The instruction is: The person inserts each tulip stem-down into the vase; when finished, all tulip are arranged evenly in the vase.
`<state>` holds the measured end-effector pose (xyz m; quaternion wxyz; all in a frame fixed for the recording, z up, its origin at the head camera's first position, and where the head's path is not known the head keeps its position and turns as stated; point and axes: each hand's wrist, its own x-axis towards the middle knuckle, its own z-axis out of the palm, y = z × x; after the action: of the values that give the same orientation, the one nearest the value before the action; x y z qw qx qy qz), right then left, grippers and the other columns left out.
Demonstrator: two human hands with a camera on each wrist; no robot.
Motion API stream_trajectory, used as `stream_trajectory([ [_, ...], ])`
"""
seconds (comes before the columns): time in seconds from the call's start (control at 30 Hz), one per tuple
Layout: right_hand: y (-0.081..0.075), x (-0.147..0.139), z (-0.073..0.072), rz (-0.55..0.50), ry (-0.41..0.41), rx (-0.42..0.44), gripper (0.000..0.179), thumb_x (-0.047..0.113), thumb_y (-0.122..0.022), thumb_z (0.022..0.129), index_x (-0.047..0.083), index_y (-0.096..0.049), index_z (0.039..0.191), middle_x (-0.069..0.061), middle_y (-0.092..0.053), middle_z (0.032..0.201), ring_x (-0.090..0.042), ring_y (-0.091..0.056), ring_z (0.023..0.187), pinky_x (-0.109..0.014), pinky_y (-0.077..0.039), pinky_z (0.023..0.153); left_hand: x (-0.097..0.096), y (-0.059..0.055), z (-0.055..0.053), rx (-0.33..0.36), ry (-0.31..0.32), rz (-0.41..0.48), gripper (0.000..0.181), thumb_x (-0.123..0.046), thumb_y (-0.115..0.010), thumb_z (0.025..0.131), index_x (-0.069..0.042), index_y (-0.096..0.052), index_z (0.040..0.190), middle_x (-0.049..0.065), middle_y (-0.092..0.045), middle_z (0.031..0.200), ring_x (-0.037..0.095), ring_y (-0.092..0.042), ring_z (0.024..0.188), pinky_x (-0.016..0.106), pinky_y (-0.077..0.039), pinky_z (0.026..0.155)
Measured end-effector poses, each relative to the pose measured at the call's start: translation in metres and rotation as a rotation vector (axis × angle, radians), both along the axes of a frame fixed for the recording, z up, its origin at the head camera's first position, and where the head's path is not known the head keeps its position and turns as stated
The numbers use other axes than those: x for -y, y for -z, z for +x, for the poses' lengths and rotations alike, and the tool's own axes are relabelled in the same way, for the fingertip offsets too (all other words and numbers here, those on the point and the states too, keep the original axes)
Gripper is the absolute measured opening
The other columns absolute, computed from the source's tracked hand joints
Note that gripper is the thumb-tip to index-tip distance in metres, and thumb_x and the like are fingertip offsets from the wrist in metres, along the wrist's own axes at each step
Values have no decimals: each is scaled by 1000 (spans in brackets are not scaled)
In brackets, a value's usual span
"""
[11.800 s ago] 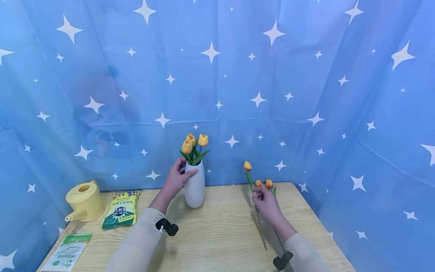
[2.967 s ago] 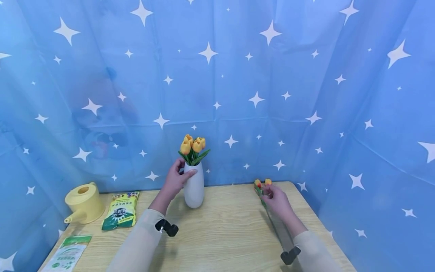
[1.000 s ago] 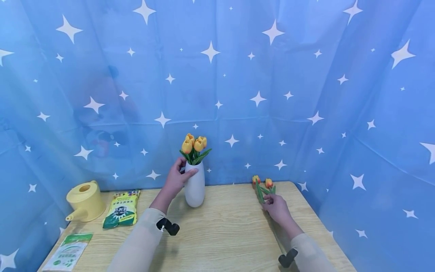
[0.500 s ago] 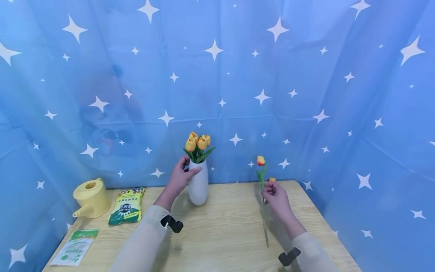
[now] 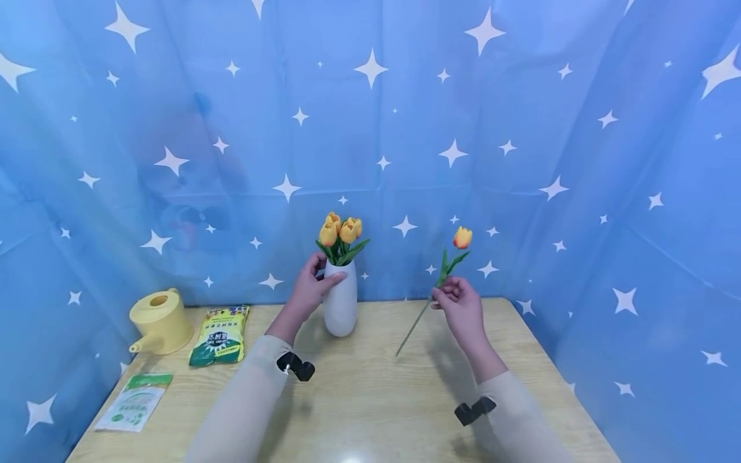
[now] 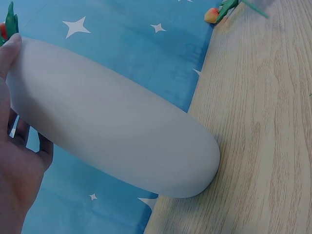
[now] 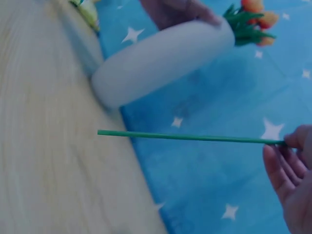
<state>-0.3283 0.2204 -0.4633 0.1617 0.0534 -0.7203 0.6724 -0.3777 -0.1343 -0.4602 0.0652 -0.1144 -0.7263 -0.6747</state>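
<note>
Blue cloth (image 5: 324,154) printed with white stars hangs behind the wood-grained tabletop (image 5: 359,399), where I judge the flower arranging to be well along. Four yellow-orange blooms (image 5: 348,233) show above the rim of the white vase (image 5: 340,308), their leaves spreading at its mouth, so that much looks done. The vase stands upright near the back edge, and my left fingers (image 5: 317,260) grasp it close to the rim, thumb across the front. My right fingers (image 7: 277,173) pinch another tulip (image 5: 462,238) by its stem, to the right of the vase and apart from it, bloom up and bare stem end slanting toward the vase; getting that one in appears to be left. From the left wrist I also see a tulip head (image 6: 211,15) by the back edge; it may be a further one waiting, but I cannot be sure. Off to my left, the yellow watering can (image 5: 162,325), the yellow-and-green bag (image 5: 220,341) and the green-and-white packet (image 5: 134,405) lie outside my grasp.
</note>
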Motion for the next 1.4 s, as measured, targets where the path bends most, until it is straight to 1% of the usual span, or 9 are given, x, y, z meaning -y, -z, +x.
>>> stream_trajectory([
  [0.13,-17,15,-1,-61,6,-66,28,2,-76,103,-6,-58,123,-13,-72,106,-20,-77,91,-33,-66,82,0,-2,-1,-2,4,-3,53,-37,-89,98,-17,-57,135,11,-59,144,37,-60,135,62,-51,113],
  [0.27,-36,29,2,-120,11,-133,26,5,-77,104,-2,-57,119,-13,-71,106,-25,-78,94,-34,-66,85,-1,-3,-1,-3,0,-13,52,-37,-88,98,-17,-57,135,11,-59,144,37,-60,136,62,-51,112],
  [0.53,-70,55,7,-259,-20,-295,30,1,-77,103,-1,-56,125,-15,-69,107,-25,-77,97,-37,-66,87,2,-1,-1,4,5,-15,54,-40,-88,98,-19,-56,136,10,-58,144,37,-60,135,63,-51,112],
  [0.73,-89,66,5,-307,-9,-397,31,0,-78,103,8,-58,126,-14,-69,105,-25,-78,95,-37,-66,86,2,-1,-2,-6,4,-22,54,-40,-88,98,-18,-56,136,10,-58,144,36,-59,135,62,-51,112],
  [0.9,-101,72,3,-322,1,-472,29,0,-78,102,7,-60,125,-18,-72,105,-24,-80,94,-36,-66,85,2,-2,-1,-6,4,-19,53,-38,-88,98,-18,-56,136,10,-58,144,37,-59,136,62,-51,112],
  [1.03,-107,79,0,-348,-16,-509,29,-3,-78,101,7,-61,123,-20,-73,104,-23,-79,92,-37,-66,85,1,-3,0,-7,-2,-15,52,-36,-88,98,-17,-57,136,11,-59,144,37,-59,136,62,-51,113],
  [1.13,-110,84,-2,-357,-27,-515,30,-8,-77,100,3,-60,121,-18,-73,102,-22,-79,89,-36,-66,83,1,-2,-1,-4,-5,-16,52,-36,-88,98,-18,-57,137,11,-59,144,37,-59,137,62,-51,113],
  [1.27,-111,91,-4,-333,-31,-517,31,-10,-76,99,-3,-58,122,-18,-73,101,-20,-78,87,-35,-66,81,1,-1,-2,4,-9,-22,54,-38,-88,98,-19,-57,137,10,-59,145,37,-58,138,62,-50,115],
  [1.4,-111,98,-5,-296,-38,-517,30,-9,-76,99,2,-59,121,-20,-73,103,-19,-78,88,-34,-66,81,2,1,-4,12,-9,-25,55,-40,-89,97,-19,-57,138,10,-59,145,36,-57,139,62,-49,116],
])
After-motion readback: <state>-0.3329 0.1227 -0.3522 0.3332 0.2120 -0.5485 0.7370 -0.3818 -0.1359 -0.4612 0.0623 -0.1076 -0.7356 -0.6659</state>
